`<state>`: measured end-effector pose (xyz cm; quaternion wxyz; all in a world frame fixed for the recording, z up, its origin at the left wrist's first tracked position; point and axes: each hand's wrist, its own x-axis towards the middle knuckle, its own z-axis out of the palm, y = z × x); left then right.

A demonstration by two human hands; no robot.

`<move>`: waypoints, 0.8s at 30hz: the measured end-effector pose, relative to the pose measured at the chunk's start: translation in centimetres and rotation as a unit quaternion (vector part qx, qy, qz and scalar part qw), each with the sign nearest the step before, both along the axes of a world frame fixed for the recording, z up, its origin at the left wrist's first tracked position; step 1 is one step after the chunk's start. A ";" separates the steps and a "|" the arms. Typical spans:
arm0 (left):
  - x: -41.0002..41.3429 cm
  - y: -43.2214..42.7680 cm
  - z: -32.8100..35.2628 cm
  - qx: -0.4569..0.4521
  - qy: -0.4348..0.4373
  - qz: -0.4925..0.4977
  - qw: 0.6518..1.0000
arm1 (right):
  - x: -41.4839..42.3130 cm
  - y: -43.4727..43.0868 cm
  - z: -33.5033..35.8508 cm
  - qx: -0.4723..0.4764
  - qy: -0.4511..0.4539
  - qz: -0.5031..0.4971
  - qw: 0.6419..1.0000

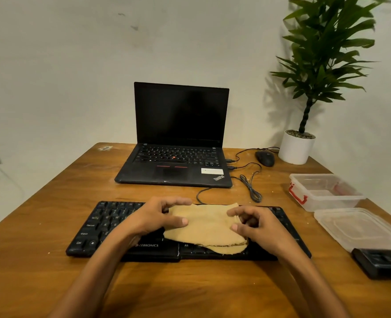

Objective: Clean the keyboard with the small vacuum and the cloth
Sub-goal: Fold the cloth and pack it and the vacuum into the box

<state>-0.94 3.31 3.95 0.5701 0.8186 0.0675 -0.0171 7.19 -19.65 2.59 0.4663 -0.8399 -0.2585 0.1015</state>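
While the tan cloth (203,226) lay across the middle of the black keyboard (93,228) in the lower centre of the frame, both hands held it by its ends. The left hand (153,216) gripped the cloth's left edge, its thumb laid flat on top and its fingers curled over the far side. The right hand (256,226) pinched the right edge, fingers curled and bunched close together, thumb tip against the fabric. The cloth was folded double, two layers showing along its near edge, which hung over the keyboard's bottom row.

The keyboard sat on a wooden table (190,290). Above it in the frame stood an open laptop (180,134) with a dark screen. To the laptop's right lay a bundled cable (252,189), a black mouse (265,158) and a potted plant (296,146) in a white pot. At the right edge were a clear container (323,191) with a red clasp, its lid (359,228) lying separately just below it, and, lower still, a black boxy object (382,262), partly cut off.
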 end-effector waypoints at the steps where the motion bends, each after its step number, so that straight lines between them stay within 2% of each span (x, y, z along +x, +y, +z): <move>1: -0.1 0.0 0.0 -0.003 -0.014 0.000 1.000 | 0.0 0.0 0.0 0.029 0.023 -0.011 0.999; 4: -0.3 0.2 -0.2 0.038 -0.049 -0.023 0.998 | 0.0 -0.3 -0.1 0.095 0.070 -0.026 0.993; 9: -0.9 0.2 0.1 0.023 -0.066 -0.035 0.997 | -0.2 -0.7 0.2 0.146 0.109 0.008 0.983; 12: -0.9 0.4 0.0 0.060 -0.093 -0.028 0.993 | -0.1 -0.6 0.1 0.161 0.080 -0.014 0.984; 15: -0.5 0.6 -0.5 0.122 -0.135 0.010 0.983 | 0.0 -0.1 -0.2 0.134 0.016 -0.052 0.989; 20: 0.0 0.9 -0.7 0.171 -0.194 0.033 0.966 | 0.4 0.2 0.2 0.101 -0.050 -0.069 0.991; 22: 0.3 1.3 -0.8 0.172 -0.186 0.040 0.966 | 0.8 0.2 0.3 0.094 -0.060 -0.066 0.992; 24: 0.5 1.6 -1.0 0.145 -0.172 0.033 0.974 | 1.0 0.2 0.5 0.118 -0.031 -0.050 0.991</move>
